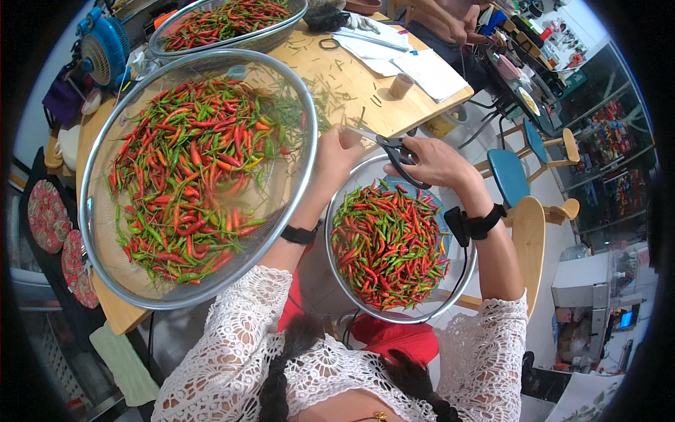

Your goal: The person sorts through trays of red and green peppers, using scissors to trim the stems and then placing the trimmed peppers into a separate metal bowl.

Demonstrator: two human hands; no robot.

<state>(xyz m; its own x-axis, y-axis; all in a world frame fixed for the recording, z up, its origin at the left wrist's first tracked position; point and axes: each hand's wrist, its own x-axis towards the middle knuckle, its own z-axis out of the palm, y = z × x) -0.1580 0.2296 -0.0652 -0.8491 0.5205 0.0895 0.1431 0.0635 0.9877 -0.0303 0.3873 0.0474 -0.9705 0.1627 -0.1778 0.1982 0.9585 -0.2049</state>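
Note:
My right hand holds black-handled scissors, with the blades pointing left towards my left hand. The left hand's fingertips are pinched together by the blade tips; a thin stem seems to show there, too small to be sure. A large round mesh sieve full of red and green chillies stands left of that hand, over the wooden table. Below my hands, a second round sieve holds many chillies above my lap.
Cut green stems lie scattered on the wooden table, near papers and a small brown cup. Another sieve of chillies and a blue fan stand at the back left. A person is beyond the table; chairs stand right.

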